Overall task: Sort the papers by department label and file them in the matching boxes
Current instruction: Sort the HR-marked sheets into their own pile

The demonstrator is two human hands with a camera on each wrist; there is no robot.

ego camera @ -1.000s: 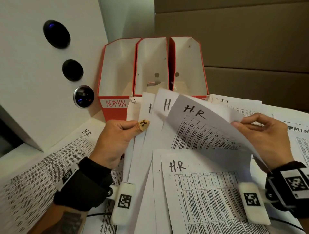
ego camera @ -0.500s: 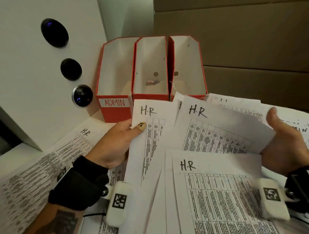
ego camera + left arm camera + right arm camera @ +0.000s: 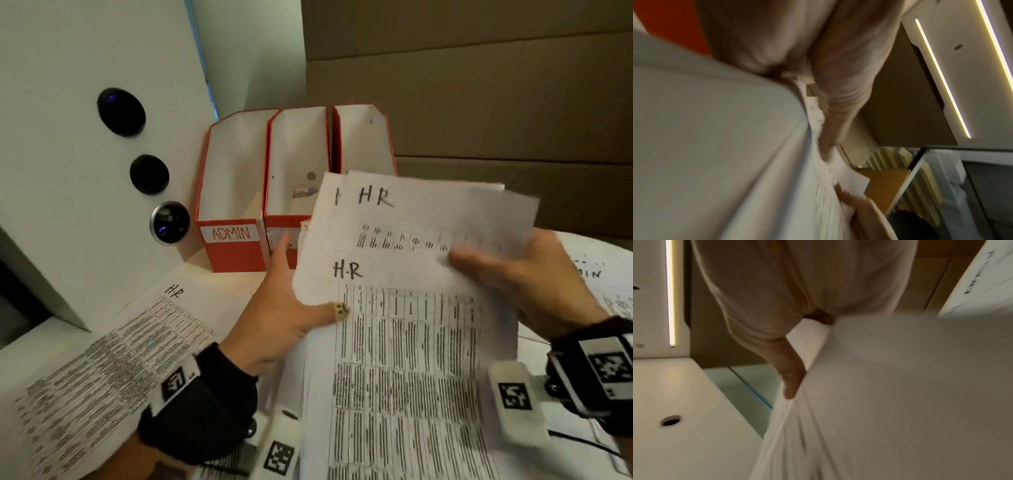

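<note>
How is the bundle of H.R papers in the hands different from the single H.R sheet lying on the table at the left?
The bundle of papers is several sheets lifted off the table, held by the left hand and the right hand; the single sheet lies flat and untouched. The bundle faces the camera nearly straight; the single sheet lies turned at a slant. Both carry a handwritten H.R heading above a printed table.
</note>
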